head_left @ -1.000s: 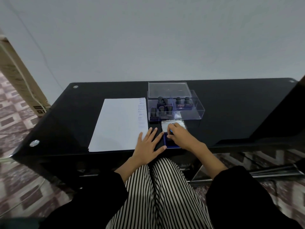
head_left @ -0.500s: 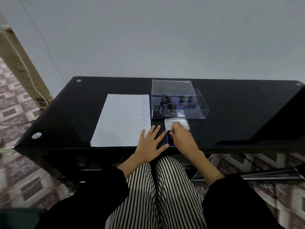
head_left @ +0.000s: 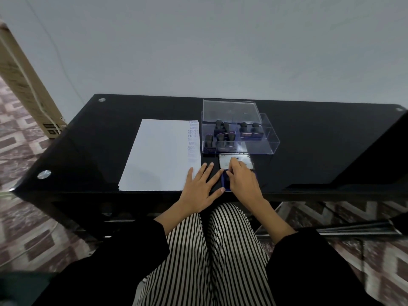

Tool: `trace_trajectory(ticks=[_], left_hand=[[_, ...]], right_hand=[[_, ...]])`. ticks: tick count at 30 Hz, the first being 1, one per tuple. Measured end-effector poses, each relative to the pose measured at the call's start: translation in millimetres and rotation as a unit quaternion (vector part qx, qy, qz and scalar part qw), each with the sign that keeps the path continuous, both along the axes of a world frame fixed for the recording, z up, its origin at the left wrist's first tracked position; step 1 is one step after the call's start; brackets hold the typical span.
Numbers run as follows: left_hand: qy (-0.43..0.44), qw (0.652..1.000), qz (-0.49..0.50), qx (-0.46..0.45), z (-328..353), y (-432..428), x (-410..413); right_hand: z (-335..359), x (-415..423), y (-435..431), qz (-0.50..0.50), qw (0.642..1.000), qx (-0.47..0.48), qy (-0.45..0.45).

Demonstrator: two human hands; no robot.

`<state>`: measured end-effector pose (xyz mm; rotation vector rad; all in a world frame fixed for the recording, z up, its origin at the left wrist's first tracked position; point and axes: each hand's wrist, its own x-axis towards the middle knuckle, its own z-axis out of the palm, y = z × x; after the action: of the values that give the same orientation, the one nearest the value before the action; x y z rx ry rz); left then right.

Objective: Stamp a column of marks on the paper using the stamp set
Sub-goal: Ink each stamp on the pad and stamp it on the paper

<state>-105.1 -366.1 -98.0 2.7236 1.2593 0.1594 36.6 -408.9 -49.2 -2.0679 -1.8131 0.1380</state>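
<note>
Right hand (head_left: pixel 241 181) farther forward, ink pad (head_left: pixel 225 184) half-hidden

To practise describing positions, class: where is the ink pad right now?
In the head view, the ink pad lies right of the paper, between the clear stamp box and the table's near edge, partly under the right hand.

Left hand (head_left: pixel 198 191): spread flat on paper (head_left: pixel 159 155) corner.
Right hand (head_left: pixel 242 182): laid over ink pad (head_left: pixel 225 183).
Stamps (head_left: pixel 220 136): kept in clear box (head_left: pixel 270 140).
</note>
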Motion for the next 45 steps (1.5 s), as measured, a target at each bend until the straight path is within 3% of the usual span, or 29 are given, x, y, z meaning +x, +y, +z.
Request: trace_trajectory(ticks=[12,20,32,45], left_hand=[[0.007,1.0,0.001,0.007,1.6,-2.1,0.0],[0.004,1.0,0.0,0.012,1.5,-2.9,0.2],[0.01,1.0,0.003,0.013,2.4,-3.4,0.5],[0.008,1.0,0.002,0.01,3.7,-4.0,0.3]], right_hand=[[-6.9,-0.3,-8.1,-0.023,0.996,0.038,-0.073],[-8.9,8.2,15.8,-0.025,0.975,0.145,-0.168],[-34.5,10.2,9.6,-0.053,0.927,0.292,-0.228],[-36.3,14.4,26.8,-0.049,0.918,0.332,-0.212]])
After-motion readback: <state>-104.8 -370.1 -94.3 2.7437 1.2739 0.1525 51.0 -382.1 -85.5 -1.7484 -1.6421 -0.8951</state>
